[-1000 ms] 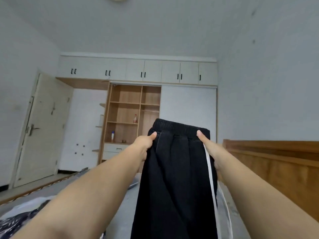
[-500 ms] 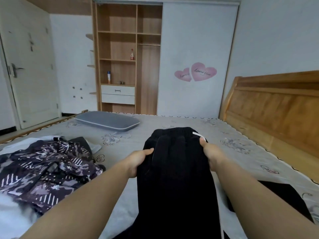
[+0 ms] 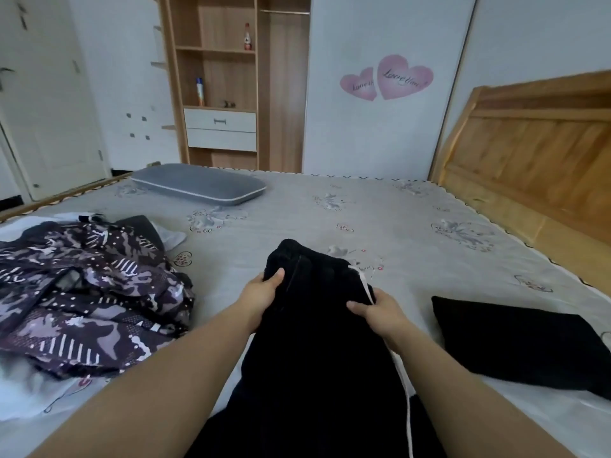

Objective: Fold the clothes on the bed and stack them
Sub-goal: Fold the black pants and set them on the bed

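Observation:
Black trousers point(image 3: 317, 352) with a white side stripe lie lengthwise on the grey bed sheet point(image 3: 396, 226), waistband pointing away from me. My left hand point(image 3: 263, 292) grips the waistband's left edge, thumb on top. My right hand point(image 3: 377, 309) grips the right edge by the white stripe. A folded black garment point(image 3: 515, 345) lies flat on the sheet to the right. A crumpled purple camouflage garment point(image 3: 82, 292) lies in a heap at the left, over white clothing point(image 3: 29, 391).
A grey pillow point(image 3: 198, 183) sits at the far side of the bed. The wooden headboard point(image 3: 535, 153) rises along the right. Beyond the bed stand an open wooden wardrobe point(image 3: 224, 77) and a white door point(image 3: 43, 94).
The trousers were held up high in front of the wardrobe; both hands have brought them down onto the bed. My view has tilted down with them.

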